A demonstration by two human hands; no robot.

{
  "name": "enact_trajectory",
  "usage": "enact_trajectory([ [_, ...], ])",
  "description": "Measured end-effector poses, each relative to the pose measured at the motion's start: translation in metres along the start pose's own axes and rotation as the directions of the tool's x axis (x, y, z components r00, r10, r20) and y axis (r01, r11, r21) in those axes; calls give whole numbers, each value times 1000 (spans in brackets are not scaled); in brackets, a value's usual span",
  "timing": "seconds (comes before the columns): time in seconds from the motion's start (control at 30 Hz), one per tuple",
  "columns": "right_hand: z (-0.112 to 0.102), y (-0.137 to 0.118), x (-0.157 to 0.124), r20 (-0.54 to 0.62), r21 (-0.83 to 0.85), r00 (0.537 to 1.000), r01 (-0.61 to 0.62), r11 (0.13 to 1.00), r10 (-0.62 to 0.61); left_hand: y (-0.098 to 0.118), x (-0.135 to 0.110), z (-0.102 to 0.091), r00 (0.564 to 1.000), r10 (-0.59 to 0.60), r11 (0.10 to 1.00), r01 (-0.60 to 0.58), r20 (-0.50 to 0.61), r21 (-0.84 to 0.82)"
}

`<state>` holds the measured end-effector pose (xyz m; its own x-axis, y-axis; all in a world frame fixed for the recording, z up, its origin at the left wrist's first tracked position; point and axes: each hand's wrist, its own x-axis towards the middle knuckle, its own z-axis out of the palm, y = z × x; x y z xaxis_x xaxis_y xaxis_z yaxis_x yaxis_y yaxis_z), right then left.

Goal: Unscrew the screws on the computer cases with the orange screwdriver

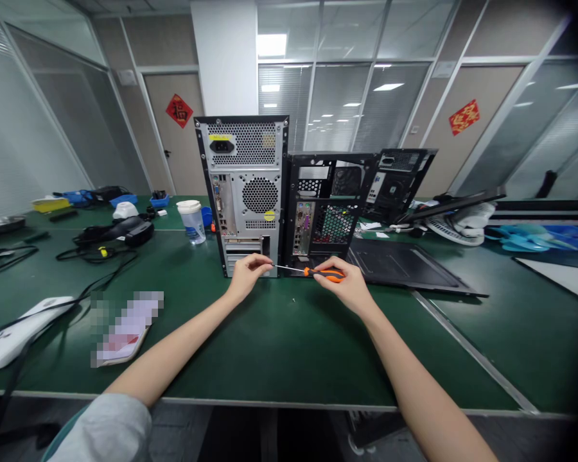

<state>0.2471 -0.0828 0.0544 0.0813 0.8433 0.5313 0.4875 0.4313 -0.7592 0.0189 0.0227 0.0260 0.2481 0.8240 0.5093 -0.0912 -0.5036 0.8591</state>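
Note:
My right hand (345, 283) is wrapped round the orange and black handle of a screwdriver (330, 275), whose thin shaft points left. At the shaft's tip, the fingers of my left hand (248, 272) are pinched together; whatever lies between them is too small to make out. Both hands are in front of the lower part of a grey computer case (253, 221), which stands upright with its rear panel, ports and fan grille towards me. Just right of it stands a black computer case (324, 212), its lower edge partly behind the screwdriver and my right hand.
Another black case (395, 183) stands further right, behind a flat black side panel (409, 264). A lidded plastic cup (191, 221) is left of the grey case. On the green table (270, 359) lie a phone (130, 327), a white power strip (26, 330) and black cables (101, 279).

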Motion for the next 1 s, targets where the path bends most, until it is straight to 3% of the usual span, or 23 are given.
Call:
enact_trajectory([
  [0.47,5,2,-2,-33,-50,999,9,999,-11,1,4,-2,998,-66,995,67,15,-75],
  [0.77,6,-2,-4,-45,-75,994,96,993,-99,0,3,0,989,-143,977,145,23,-153],
  [1.0,6,3,-3,19,-87,993,118,989,-116,-4,3,-3,996,-87,993,90,36,-77],
])
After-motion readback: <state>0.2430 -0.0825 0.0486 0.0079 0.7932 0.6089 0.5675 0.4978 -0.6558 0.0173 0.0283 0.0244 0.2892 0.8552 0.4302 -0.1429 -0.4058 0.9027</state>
